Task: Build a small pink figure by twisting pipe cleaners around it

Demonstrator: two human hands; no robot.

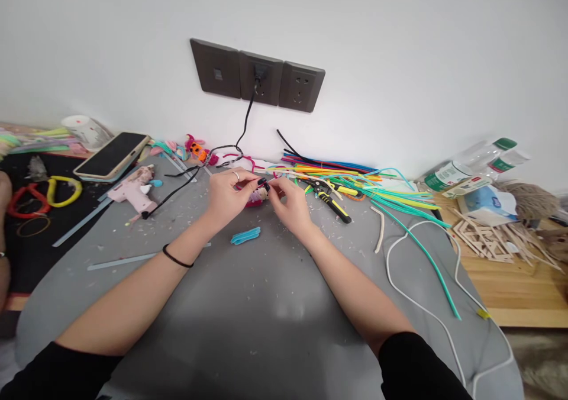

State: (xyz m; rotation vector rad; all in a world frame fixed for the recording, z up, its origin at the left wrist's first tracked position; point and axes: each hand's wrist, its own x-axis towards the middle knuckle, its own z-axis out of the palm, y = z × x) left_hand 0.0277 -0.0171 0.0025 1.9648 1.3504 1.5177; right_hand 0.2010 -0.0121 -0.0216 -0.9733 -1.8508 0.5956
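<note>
My left hand (pixel 227 197) and my right hand (pixel 290 206) meet over the far middle of the grey table (pixel 248 323). On each, thumb and forefinger pinch together, fingertips almost touching. Whatever small piece sits between them is too small to make out against the dark nails. Just below and behind the fingers shows part of a pink and purple fuzzy item (pixel 256 197); I cannot tell whether it is held or lying there. Nearer to me lies a small bundle of short blue pipe cleaner pieces (pixel 245 235).
Left of my hands are a pink glue gun (pixel 133 191), glue sticks (pixel 122 261) and a phone (pixel 113 154). Yellow-black pliers (pixel 333 206) and many coloured pipe cleaners (pixel 399 196) lie to the right. A white cable (pixel 412 296) loops over the right side. Another person's arm (pixel 4 234) shows far left.
</note>
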